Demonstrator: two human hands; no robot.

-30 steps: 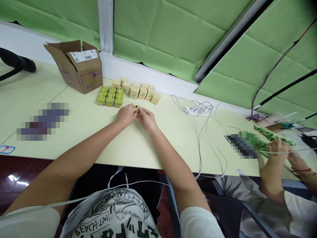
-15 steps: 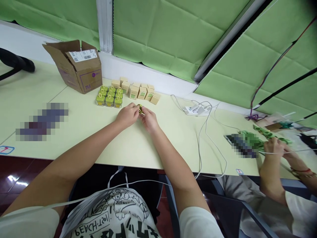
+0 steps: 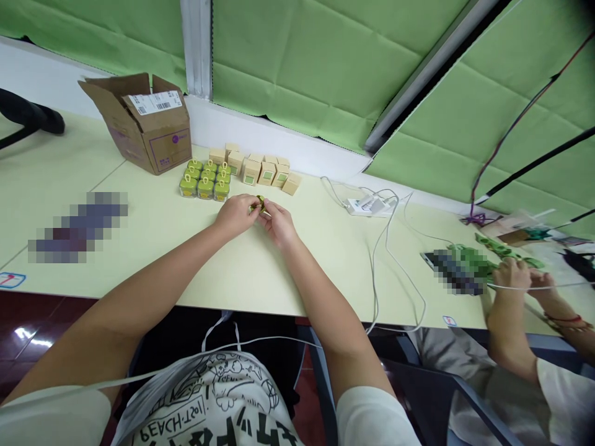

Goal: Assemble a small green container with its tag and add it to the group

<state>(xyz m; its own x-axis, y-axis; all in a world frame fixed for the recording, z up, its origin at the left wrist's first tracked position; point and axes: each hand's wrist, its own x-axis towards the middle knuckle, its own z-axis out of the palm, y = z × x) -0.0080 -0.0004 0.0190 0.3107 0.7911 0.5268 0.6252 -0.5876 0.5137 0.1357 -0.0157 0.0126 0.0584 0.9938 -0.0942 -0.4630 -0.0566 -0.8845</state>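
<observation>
Both hands meet over the table, in front of a block of small clear jars with green lids and loops (image 3: 205, 180). My left hand (image 3: 236, 214) has its fingers closed on one side of a small olive-green jar (image 3: 261, 202). My right hand (image 3: 277, 222) pinches the same piece from the other side. Fingers cover most of it, so its full shape is hidden. Behind the hands several small kraft boxes (image 3: 251, 170) with green labels stand in a row.
An open cardboard carton (image 3: 168, 148) stands at the back left. A white power strip (image 3: 367, 207) with cables lies to the right. Farther right, a co-worker's hands (image 3: 514, 275) handle green pieces (image 3: 506, 249). A blurred-out patch (image 3: 83, 226) covers something at left.
The small green jar has turned slightly and shifted a little to the left between my fingers. My left hand moved slightly left. The jars and boxes stay put.
</observation>
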